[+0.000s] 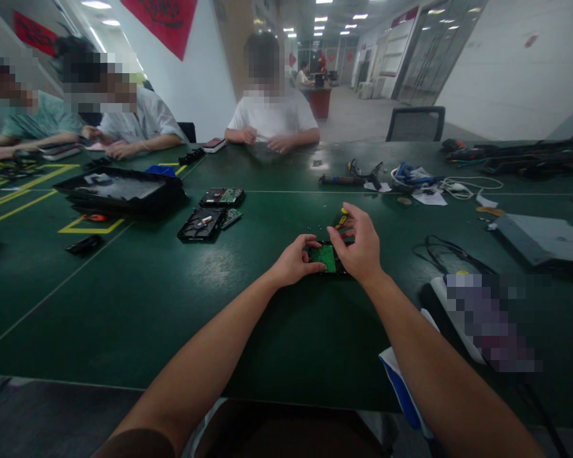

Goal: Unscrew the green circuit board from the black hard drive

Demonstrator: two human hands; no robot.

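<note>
Forearms [210,356] reach a hard drive [325,257] lying board-up on the worktop [172,305]. Left hand [293,261] clamps its left edge, steadying it; right hand [358,245] covers the right edge, fingers half-curled, grip indiscernible.

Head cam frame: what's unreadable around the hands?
Green board: right part hidden under the right hand, left edge under the left hand.
Yellow-black tool: mostly behind the right hand; held or not, cannot tell.
Specks beyond the board: too small to identify.
Object at table's right edge: blurred.
</note>
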